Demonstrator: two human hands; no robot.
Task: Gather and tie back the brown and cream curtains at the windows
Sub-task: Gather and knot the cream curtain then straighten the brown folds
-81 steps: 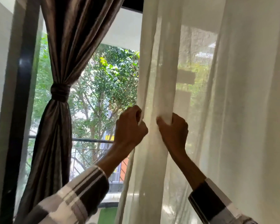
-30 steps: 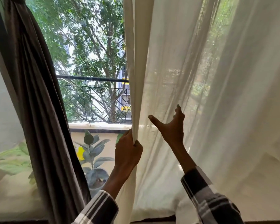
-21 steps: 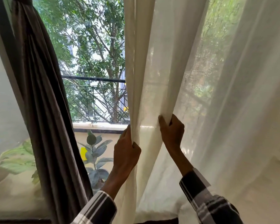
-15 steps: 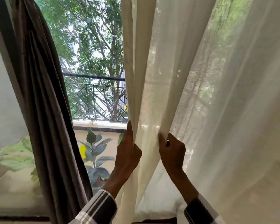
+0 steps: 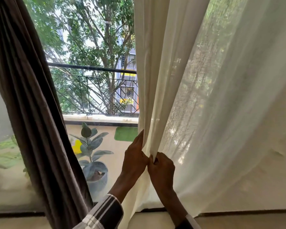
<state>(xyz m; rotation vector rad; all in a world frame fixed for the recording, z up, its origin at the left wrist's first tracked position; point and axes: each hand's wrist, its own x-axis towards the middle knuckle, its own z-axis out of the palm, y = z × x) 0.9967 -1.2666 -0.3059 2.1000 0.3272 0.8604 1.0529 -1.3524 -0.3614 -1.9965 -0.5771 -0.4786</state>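
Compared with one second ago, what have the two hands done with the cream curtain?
The right hand, which was open and off the cloth, has taken hold of the cream curtain and come in until it meets the left hand, bunching the folds between them. Both hands now sit lower in the view. The left hand kept its grip on the curtain's edge. The brown curtain hangs as before.

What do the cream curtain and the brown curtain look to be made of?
The cream curtain looks like a thin, loosely woven fabric, perhaps linen or cotton: daylight and the trees show through it, and a coarse weave is visible. The brown curtain looks heavier and opaque, with a faint sheen on its folds, possibly a satin-like synthetic; that is uncertain.
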